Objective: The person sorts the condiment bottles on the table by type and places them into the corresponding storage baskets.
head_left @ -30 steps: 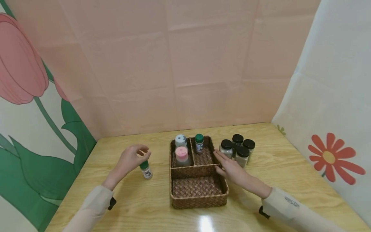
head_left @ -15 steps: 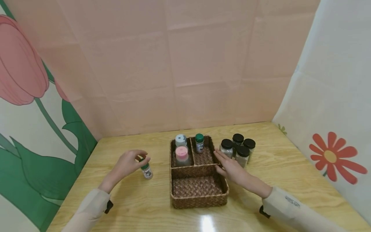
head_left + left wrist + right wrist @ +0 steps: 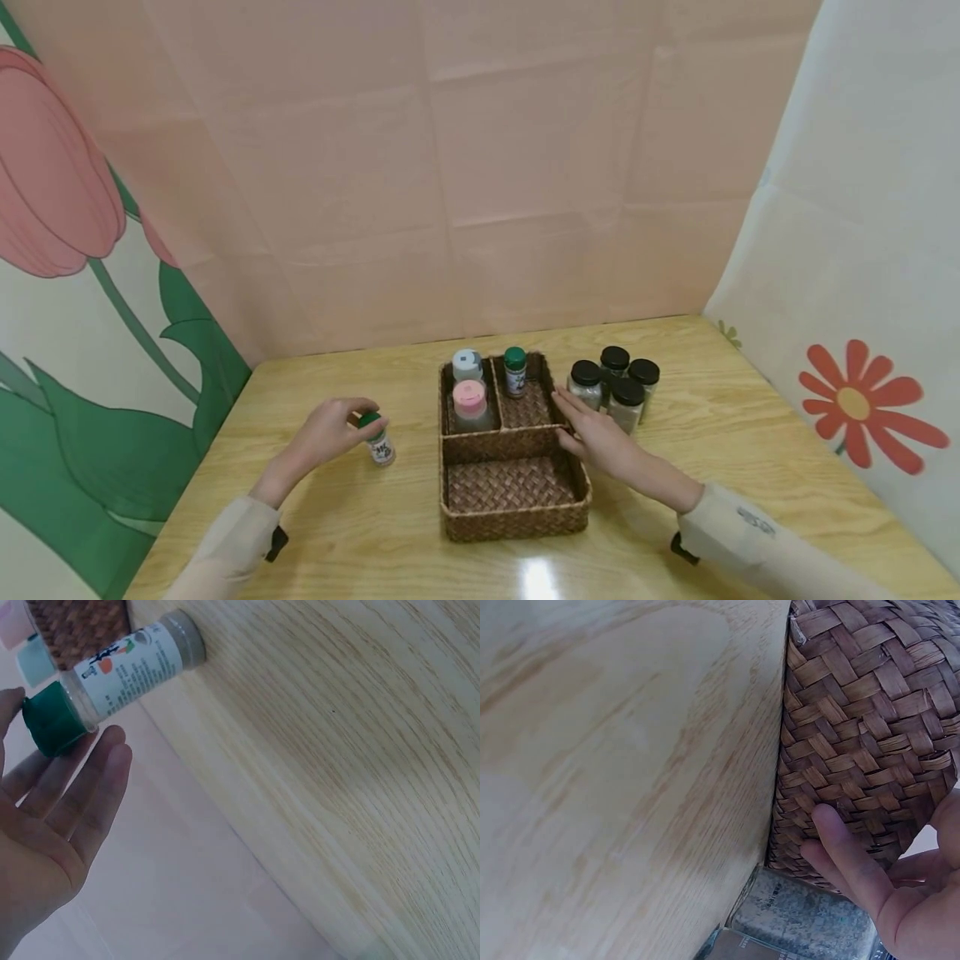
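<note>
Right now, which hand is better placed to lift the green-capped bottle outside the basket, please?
Probably the left hand: its fingers are at the green cap, while the right hand touches the basket.

I remotely saw the green-capped shaker [image 3: 382,452] upright, left of the basket [image 3: 517,524]. That basket was brown, woven and three-compartmented.

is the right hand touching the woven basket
Touching. The right wrist view shows it: the right hand has fingertips resting against the outer wall of the woven basket.
</note>
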`<state>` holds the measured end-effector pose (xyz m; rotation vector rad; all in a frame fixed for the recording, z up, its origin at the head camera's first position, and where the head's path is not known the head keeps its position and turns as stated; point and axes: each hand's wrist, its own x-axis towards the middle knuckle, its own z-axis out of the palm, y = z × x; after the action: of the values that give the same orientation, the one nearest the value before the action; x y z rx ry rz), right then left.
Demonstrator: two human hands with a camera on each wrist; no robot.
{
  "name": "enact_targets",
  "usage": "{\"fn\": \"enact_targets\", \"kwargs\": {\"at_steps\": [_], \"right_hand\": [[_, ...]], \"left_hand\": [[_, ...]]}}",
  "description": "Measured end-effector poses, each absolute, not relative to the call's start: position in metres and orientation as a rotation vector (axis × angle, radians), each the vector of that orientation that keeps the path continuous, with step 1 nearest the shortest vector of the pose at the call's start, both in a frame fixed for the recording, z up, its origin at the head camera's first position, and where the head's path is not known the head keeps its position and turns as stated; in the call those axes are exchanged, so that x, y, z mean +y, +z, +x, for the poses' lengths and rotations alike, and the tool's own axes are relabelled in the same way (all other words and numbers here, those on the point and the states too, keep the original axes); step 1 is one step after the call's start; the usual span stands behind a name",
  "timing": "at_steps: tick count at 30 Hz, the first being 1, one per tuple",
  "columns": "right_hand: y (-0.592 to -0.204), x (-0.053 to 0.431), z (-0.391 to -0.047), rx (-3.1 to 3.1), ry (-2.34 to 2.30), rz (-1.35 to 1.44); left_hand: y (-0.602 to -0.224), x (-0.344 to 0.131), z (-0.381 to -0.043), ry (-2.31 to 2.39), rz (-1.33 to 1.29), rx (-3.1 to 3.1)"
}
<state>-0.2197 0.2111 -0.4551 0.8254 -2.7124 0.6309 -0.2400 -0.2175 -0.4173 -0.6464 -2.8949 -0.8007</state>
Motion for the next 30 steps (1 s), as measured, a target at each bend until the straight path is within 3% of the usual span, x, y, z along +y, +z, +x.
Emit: {"fn": "enact_targets", "kwargs": {"at_steps": [30], "right_hand": [[-0.4571, 0.2111, -0.2199, -2.691, 0.655, 0.835]], "left_hand": [[-0.4177, -0.219, -0.2376, -0.904, -0.66, -2.895]]}}
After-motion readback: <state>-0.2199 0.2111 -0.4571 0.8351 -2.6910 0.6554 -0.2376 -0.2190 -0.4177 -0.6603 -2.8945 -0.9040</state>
